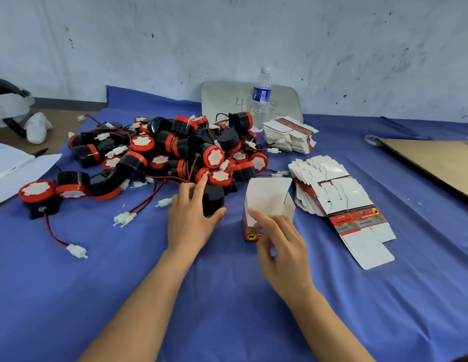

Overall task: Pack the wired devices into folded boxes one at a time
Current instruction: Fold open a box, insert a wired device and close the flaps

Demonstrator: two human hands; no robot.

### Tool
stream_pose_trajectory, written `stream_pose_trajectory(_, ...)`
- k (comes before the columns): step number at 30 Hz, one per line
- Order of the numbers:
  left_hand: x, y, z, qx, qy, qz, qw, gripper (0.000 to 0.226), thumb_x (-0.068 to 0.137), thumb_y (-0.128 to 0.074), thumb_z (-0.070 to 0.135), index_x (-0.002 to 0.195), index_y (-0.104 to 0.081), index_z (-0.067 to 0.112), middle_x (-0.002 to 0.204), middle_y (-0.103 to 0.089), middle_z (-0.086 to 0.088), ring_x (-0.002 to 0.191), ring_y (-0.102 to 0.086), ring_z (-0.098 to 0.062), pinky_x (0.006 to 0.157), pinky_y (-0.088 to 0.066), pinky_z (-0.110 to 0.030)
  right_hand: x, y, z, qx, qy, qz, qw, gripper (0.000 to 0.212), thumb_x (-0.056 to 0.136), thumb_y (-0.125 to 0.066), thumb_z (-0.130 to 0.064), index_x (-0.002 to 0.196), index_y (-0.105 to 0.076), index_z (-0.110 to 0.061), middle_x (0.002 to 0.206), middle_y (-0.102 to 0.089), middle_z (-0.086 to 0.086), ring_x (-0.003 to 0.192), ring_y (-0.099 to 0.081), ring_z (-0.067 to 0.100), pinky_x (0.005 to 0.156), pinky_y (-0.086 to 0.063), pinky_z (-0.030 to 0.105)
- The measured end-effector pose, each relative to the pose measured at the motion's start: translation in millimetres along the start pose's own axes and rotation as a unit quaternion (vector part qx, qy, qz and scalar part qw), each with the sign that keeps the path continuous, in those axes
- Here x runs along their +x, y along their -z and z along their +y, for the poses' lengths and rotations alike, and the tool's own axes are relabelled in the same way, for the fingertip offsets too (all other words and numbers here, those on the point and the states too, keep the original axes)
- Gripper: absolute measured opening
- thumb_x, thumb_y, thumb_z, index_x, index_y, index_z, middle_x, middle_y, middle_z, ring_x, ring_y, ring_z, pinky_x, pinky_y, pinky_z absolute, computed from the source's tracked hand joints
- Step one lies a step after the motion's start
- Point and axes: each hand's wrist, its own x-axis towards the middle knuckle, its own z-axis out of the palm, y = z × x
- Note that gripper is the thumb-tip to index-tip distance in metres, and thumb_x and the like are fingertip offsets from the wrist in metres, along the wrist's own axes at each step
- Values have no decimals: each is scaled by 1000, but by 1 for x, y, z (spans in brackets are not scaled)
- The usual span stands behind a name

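A heap of black-and-red round wired devices (175,150) with red-black leads and white plugs lies on the blue cloth. My left hand (192,218) reaches into the heap's near edge, fingers spread around a black device (213,198), thumb on its right side. A folded white box (269,202) with a red printed side stands open-topped to the right, its lid flap up. My right hand (280,241) holds the box at its near rim, forefinger over the edge.
Fanned flat box blanks (342,202) lie right of the box, with a second stack (290,135) behind. A water bottle (261,100) stands near the wall. A brown board (434,163) sits far right, white paper (16,165) far left.
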Motion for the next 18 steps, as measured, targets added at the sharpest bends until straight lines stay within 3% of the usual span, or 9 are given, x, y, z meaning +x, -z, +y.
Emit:
stream_pose_trajectory(2, -1, 0, -1, 9, 13, 6, 1000, 79, 81, -71, 48, 148, -36, 24, 120, -36, -7, 108, -43, -27, 84, -49, -39, 0, -1, -1, 0, 3, 5, 1000, 51, 79, -48, 11, 123, -56, -14, 82, -61, 3, 74, -55, 19, 64, -48, 28)
stream_pose_trajectory(5, 0, 2, 0, 8, 39, 18, 999, 70, 75, -77, 48, 130, -50, 15, 115, -38, -10, 106, -49, -32, 84, -49, -42, -1, -2, -1, 1, 6, 0, 1000, 48, 82, -45, 6, 124, -52, -16, 82, -61, 4, 74, -55, 20, 62, -49, 31)
stream_pose_trajectory(8, -2, 5, 5, -82, 26, 70, 994, 65, 70, -82, 45, 119, -51, 14, 119, -37, -7, 101, -52, -27, 77, -50, -35, -1, -2, -1, 22, 1, 16, 1000, 46, 85, -43, 3, 125, -52, -16, 82, -62, 3, 75, -54, 16, 64, -48, 27)
stream_pose_trajectory(11, -3, 20, 15, -261, -53, 188, 945, 64, 74, -76, 46, 115, -44, 8, 119, -38, -5, 103, -47, -14, 81, -48, -24, -2, 0, 2, 63, -50, 45, 996, 48, 89, -43, -6, 135, -46, -20, 89, -61, -2, 81, -56, 6, 72, -47, 14)
stream_pose_trajectory(13, -9, 29, 27, -349, -145, 241, 894, 60, 77, -75, 41, 115, -40, 10, 125, -43, -13, 117, -49, -18, 93, -45, -26, -3, 1, 2, 88, -89, 68, 990, 55, 91, -43, -13, 143, -34, -29, 99, -61, -9, 90, -60, 0, 78, -44, 7)
stream_pose_trajectory(16, -22, 35, 50, -441, -260, 189, 838, 57, 81, -75, 37, 120, -37, 19, 128, -45, -25, 120, -55, -41, 95, -48, -44, -2, -1, -1, 129, -109, 81, 982, 67, 93, -43, -14, 149, -15, -37, 114, -60, -15, 97, -64, 1, 82, -48, 13)
stream_pose_trajectory(18, -33, 38, 62, -455, -301, 114, 830, 56, 78, -78, 38, 114, -43, 13, 130, -50, -23, 121, -56, -37, 95, -49, -41, -2, -1, 1, 143, -104, 85, 981, 82, 93, -49, -4, 151, -5, -42, 125, -58, -17, 103, -64, 2, 85, -49, 15)
